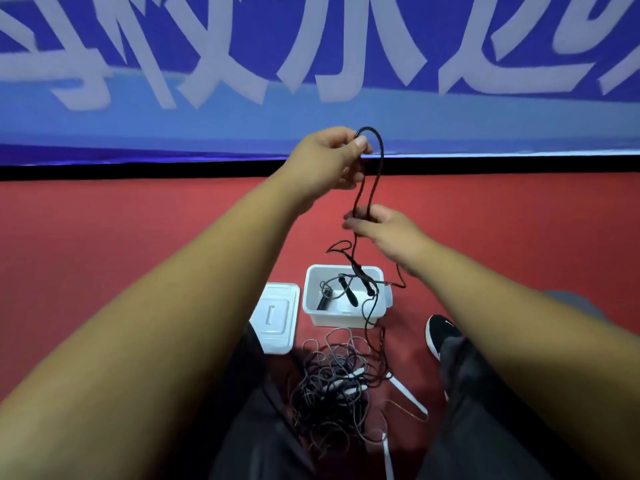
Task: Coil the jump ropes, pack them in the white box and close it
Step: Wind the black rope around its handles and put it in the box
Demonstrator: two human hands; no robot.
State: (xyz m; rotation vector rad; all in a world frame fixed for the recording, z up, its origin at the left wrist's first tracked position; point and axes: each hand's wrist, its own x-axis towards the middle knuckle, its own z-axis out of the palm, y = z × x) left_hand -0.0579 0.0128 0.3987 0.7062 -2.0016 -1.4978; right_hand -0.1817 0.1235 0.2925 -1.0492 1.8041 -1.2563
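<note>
Several black handles (349, 293) lie in the open white box (332, 319) on the red floor (138, 237), with its lid (277, 317) flat just left. Bare floor spreads left and right. A tangle of ropes (332, 393) sits near, between the legs. The left hand (329, 161) pinches the top of the jump rope (376, 174) loop, and the right hand (384, 226) grips its 2 strands lower. The loop hangs upright above the box.

The red floor (138, 254) carries an open white box (337, 319) straight below the fingers (358, 221) of the right hand (391, 233). A white lid (277, 317) lies flat just beside the box, below and left of those fingers. Nearer the person, a tangled heap of dark jump ropes (332, 386) with white handles (408, 396) sprawls on the floor. A black shoe (440, 332) stands to the right of the heap.
</note>
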